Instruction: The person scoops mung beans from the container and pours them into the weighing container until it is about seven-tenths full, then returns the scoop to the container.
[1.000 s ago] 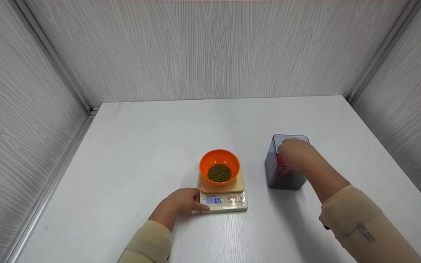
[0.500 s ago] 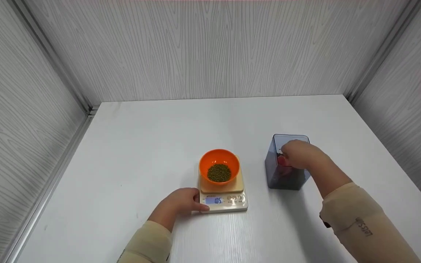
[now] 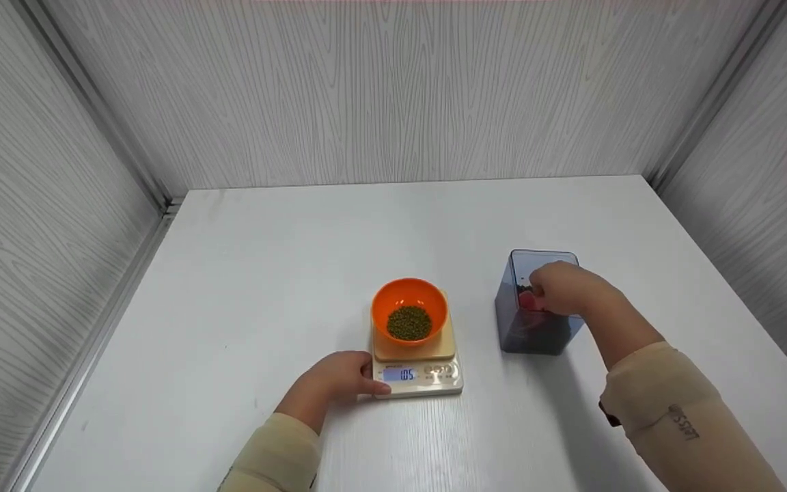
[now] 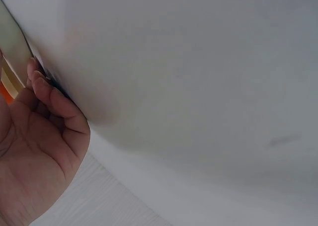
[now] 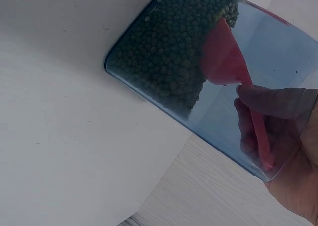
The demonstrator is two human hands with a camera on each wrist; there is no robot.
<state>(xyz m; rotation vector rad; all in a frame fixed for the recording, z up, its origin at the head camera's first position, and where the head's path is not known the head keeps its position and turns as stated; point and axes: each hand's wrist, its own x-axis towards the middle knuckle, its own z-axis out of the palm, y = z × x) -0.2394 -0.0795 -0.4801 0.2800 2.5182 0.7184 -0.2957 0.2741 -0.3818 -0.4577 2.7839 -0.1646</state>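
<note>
My right hand (image 3: 568, 287) reaches into a tall, see-through bluish container (image 3: 537, 338) and holds a red scoop (image 5: 226, 57) by its handle. Through the wall, in the right wrist view, the scoop's bowl meets a heap of green mung beans (image 5: 164, 47). Left of the container, a kitchen scale (image 3: 427, 389) reads 105 and carries an orange bowl (image 3: 410, 292) with a layer of green beans in its bottom. My left hand (image 3: 335, 376) grips the scale's near left corner, thumb along the front and curled fingers against the side.
A white table (image 3: 264, 260) lies under everything. Grey wood-grain panels enclose it at the back (image 3: 393, 96), on the left (image 3: 38, 225) and on the right (image 3: 755, 205).
My right hand has shifted slightly to the right inside the container, with the scoop. The left hand, the scale and its reading stay the same.
</note>
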